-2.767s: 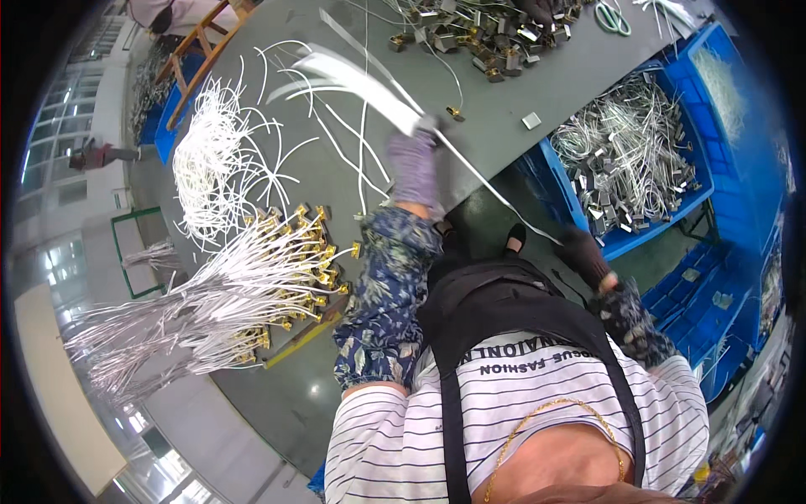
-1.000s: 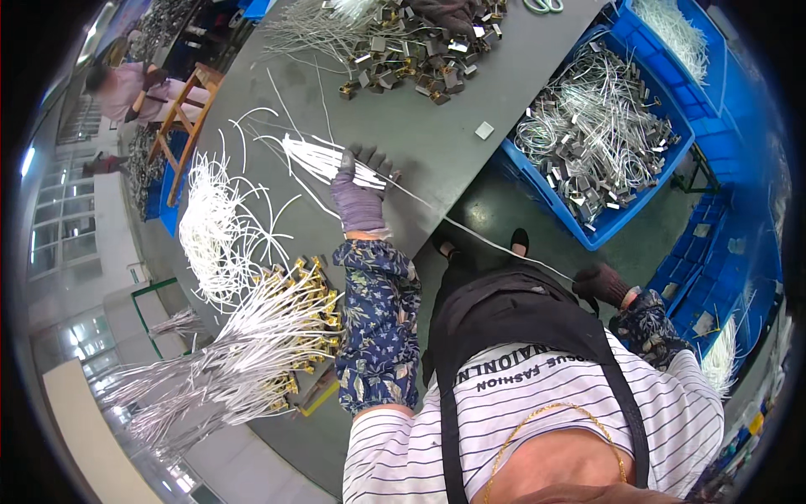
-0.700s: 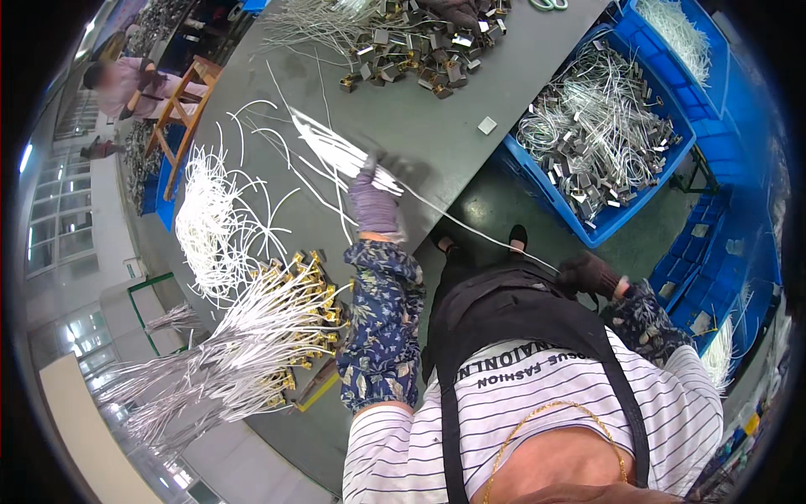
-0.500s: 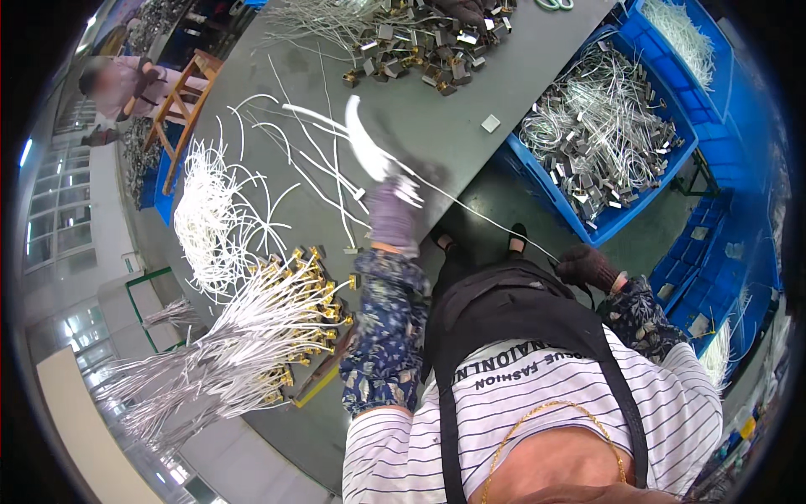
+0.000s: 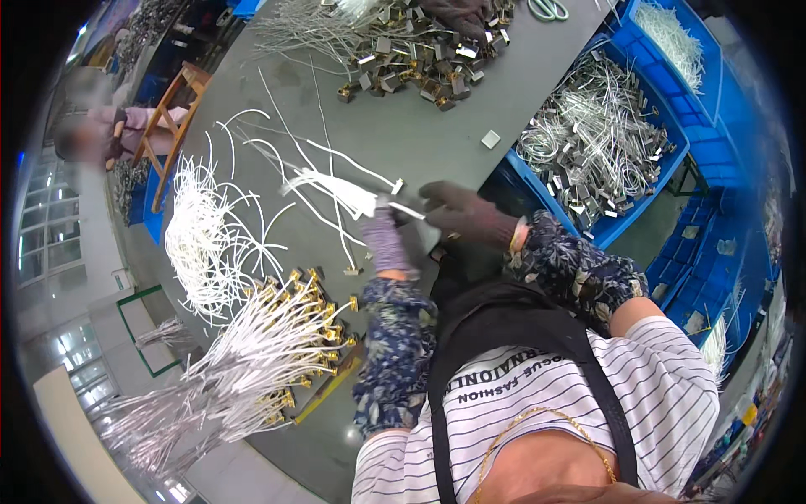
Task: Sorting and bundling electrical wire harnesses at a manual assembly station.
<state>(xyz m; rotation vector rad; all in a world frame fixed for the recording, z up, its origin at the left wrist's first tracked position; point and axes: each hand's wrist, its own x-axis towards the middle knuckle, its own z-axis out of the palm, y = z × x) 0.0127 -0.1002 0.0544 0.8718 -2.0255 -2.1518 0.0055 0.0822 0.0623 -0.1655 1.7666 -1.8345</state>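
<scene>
My left hand (image 5: 386, 239), in a light purple glove, is closed round a bundle of thin white tubes (image 5: 336, 190) above the table. One white tube (image 5: 408, 211) sticks out of the bundle toward my right hand (image 5: 470, 217), which wears a dark brown glove. The right fingertips appear to pinch this tube's end, close beside the left hand. Loose white wires (image 5: 357, 168), some with small end pieces, lie on the table left of and beyond the bundle. The left fingers are partly blurred.
A heap of white tubes (image 5: 201, 244) and a pile of wires with brass-coloured ends (image 5: 294, 336) lie at left. Grey metal-ended parts (image 5: 420, 67) and green-handled scissors (image 5: 547, 8) are at the far side. A blue crate (image 5: 558, 206) of wired parts stands right. Another person (image 5: 101, 134) sits far left.
My right hand has come from the far right, where it held a stretched-out wire, up to my left hand. The tube bundle has swung down to the left.
</scene>
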